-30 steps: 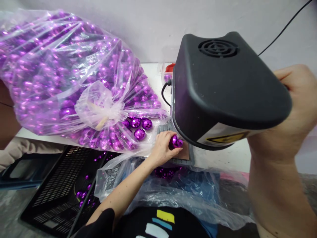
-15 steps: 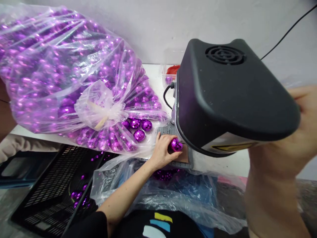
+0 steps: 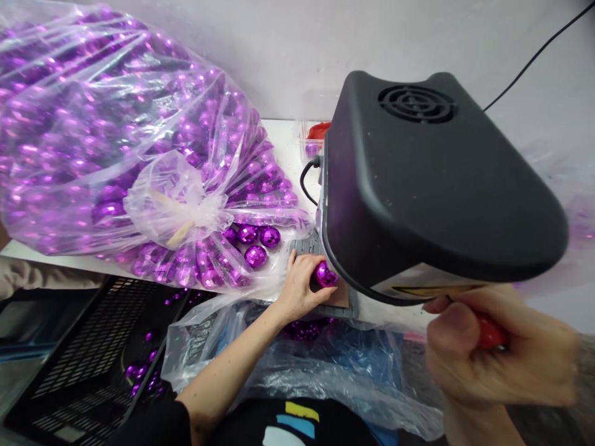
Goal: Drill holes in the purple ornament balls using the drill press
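My left hand (image 3: 300,286) is closed on a shiny purple mirror ball (image 3: 326,274), holding it between thumb and fingers. The ball is over a brown pad on the grey base (image 3: 352,305) of a black-housed machine (image 3: 446,179). My right hand (image 3: 502,350) is wrapped round a red handle (image 3: 490,332) below the machine's right front edge. Several loose purple balls (image 3: 255,256) lie on the white table left of my left hand. The machine's housing hides whatever is above the ball.
A big tied plastic bag (image 3: 176,204) full of purple balls takes up the left of the table. Behind the machine stands a clear box with something red (image 3: 318,131). Below are a black crate (image 3: 74,347) and an open clear bag (image 3: 325,378). A black cable (image 3: 539,59) crosses the wall.
My right hand has come down and towards me with the red handle, which now shows in its fist. My left hand still holds the ball at the base. The view has shifted slightly.
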Demonstrator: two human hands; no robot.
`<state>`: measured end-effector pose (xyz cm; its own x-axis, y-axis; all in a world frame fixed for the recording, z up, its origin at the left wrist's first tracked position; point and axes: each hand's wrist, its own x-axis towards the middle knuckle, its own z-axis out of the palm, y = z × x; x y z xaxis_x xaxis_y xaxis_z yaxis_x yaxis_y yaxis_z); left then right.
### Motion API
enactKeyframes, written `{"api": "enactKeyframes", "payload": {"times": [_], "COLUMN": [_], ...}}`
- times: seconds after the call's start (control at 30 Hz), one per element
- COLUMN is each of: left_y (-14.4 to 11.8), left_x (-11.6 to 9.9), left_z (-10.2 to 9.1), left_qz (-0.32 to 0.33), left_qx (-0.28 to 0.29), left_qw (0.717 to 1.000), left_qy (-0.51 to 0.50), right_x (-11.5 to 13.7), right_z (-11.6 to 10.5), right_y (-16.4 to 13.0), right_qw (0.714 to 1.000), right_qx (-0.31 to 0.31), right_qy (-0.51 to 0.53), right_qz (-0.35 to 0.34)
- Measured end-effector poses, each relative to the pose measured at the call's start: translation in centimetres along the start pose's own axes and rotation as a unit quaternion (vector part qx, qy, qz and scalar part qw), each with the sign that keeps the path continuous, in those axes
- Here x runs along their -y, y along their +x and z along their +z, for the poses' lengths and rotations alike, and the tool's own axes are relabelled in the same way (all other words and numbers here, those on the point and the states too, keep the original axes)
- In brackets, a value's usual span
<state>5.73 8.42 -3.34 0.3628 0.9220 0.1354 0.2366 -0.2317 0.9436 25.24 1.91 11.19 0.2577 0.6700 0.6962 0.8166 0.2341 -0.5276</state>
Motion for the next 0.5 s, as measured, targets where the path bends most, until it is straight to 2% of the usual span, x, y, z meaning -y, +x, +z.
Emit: {"api": "enactKeyframes", "payload": {"times": [0.1, 0.17, 0.3, 0.5], "left_y": [0.0, -0.1, -0.1, 0.1], "left_x": [0.0, 0.1, -0.3, -1.2], "left_z": [0.1, 0.1, 0.1, -0.4], "left_qz": [-0.005, -0.004, -0.012, -0.014], "left_qx": [0.003, -0.001, -0.01, 0.011], "left_qw": [1.0, 1.0, 1.0, 0.999], "left_qy": [0.006, 0.013, 0.027, 0.045], "right_x": [0.5, 0.3, -0.4, -1.6], "right_z": [0.0, 0.0, -0.1, -0.2], "right_y": [-0.4, -0.6, -0.5, -1.2], "right_qw": [0.999, 0.999, 0.995, 0.993], "right_qx": [0.033, 0.04, 0.03, 0.062], "right_qy": [0.015, 0.022, 0.002, -0.007], "right_qz": [0.018, -0.005, -0.092, -0.104]}}
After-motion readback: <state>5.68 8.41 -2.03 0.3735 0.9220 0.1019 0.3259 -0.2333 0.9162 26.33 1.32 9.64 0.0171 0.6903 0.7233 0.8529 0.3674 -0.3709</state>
